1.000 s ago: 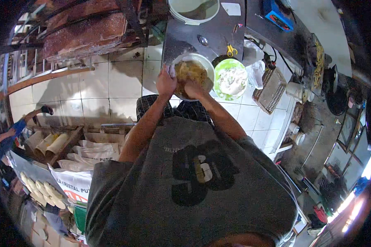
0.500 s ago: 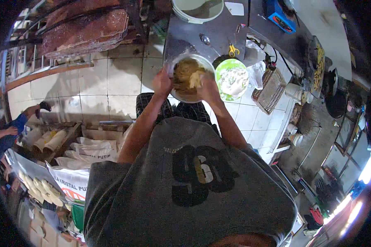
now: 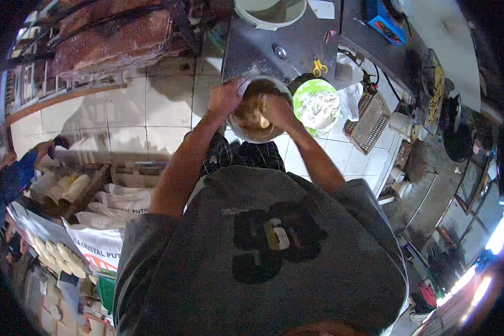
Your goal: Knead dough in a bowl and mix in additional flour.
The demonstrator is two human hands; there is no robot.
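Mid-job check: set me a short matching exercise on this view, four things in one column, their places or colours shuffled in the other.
Column one
1. Left hand
2. Right hand
3. Scissors
4. Bowl of white powder

Column two
A. Yellow-handled, lying on the dark table
B. Reaching inside the pale bowl
C. Green, just right of the pale bowl
D. At the pale bowl's left rim

Right pairs: 1-D, 2-B, 3-A, 4-C
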